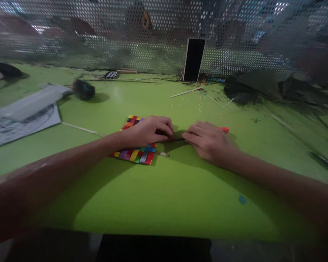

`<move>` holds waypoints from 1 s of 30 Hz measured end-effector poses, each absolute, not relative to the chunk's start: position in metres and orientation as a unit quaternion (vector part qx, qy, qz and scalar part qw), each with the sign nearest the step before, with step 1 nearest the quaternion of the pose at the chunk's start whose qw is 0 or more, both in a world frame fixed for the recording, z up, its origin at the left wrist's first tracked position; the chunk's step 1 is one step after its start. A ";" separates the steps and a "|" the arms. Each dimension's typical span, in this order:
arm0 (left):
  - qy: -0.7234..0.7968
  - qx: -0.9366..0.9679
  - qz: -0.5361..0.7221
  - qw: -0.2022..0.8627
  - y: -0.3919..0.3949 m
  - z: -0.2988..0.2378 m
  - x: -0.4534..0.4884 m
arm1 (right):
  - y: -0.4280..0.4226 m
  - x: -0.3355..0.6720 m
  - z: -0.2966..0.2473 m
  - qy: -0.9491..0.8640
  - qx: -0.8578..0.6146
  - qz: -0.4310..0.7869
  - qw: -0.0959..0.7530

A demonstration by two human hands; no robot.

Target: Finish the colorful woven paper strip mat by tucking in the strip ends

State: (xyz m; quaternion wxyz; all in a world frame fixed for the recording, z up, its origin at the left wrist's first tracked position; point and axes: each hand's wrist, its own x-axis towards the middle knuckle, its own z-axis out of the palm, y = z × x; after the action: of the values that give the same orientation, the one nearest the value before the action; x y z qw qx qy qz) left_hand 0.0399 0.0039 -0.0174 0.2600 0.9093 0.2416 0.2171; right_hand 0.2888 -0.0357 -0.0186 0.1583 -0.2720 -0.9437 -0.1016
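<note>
A checkered mat woven from many-coloured strips (134, 154) lies on the green table, partly hidden under my left wrist. My left hand (155, 130) is closed over the mat's right edge, fingertips pinched together. From there a thin dark strip (177, 139) runs across to my right hand (207, 141), whose fingers are pressed together on its other end. An orange-red tip (225, 130) shows just behind the right hand; whether that hand touches it is hidden. One pale flat strip (161, 154) sticks out from the mat's right side.
A phone (194, 60) leans upright against the perforated metal screen (98, 40). Printed paper (30, 125) and a dark ball-shaped bundle (83, 89) are at left. Dark leaf-like pieces (257, 85) lie at right. Near the front is a small blue scrap (242, 199).
</note>
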 end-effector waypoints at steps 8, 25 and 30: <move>0.235 0.913 0.214 0.256 0.004 -0.018 0.040 | -0.035 0.288 -0.019 -0.946 -0.270 -0.097 0.151; 0.233 0.918 0.206 0.247 0.005 -0.019 0.040 | -0.034 0.289 -0.020 -0.947 -0.260 -0.115 0.150; 0.242 0.906 0.229 0.260 0.006 -0.023 0.039 | -0.035 0.289 -0.021 -0.945 -0.260 -0.118 0.156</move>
State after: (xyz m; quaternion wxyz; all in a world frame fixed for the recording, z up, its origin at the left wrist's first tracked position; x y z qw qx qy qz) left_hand 0.0391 0.0061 -0.0233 0.2599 0.9063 0.2423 0.2288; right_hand 0.2895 -0.0348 -0.0210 0.1564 -0.2600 -0.9455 -0.1182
